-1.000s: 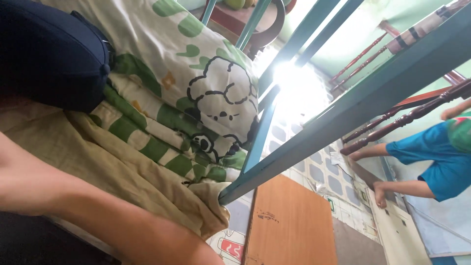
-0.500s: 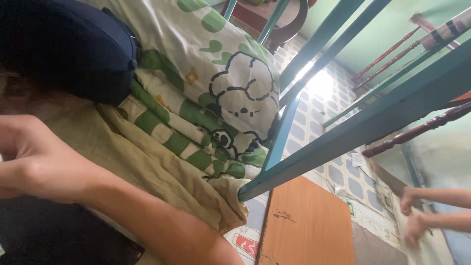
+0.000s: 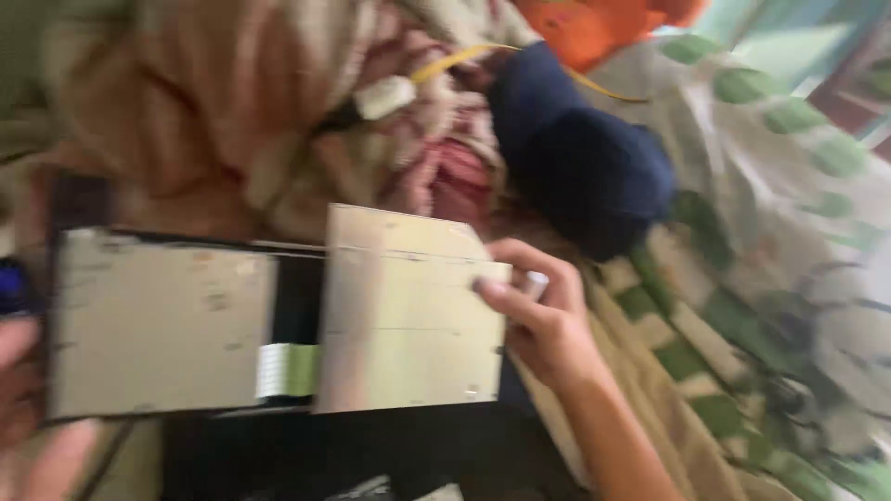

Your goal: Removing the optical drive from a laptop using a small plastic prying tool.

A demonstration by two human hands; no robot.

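Panels (image 3: 278, 311) | long axis left-right | right hand (image 3: 548, 320) grips right edge

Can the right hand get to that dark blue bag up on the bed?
Probably yes. The right hand is holding the edge of a silver panel, and the dark blue bag lies just above it on the bedding, with nothing between them.

Two flat, scuffed silver metal panels (image 3: 408, 311) sit side by side, joined by a pale ribbon strip (image 3: 286, 369) across a dark gap; my right hand (image 3: 543, 320) grips the right panel's edge, my left hand (image 3: 23, 390) the left panel (image 3: 162, 329).
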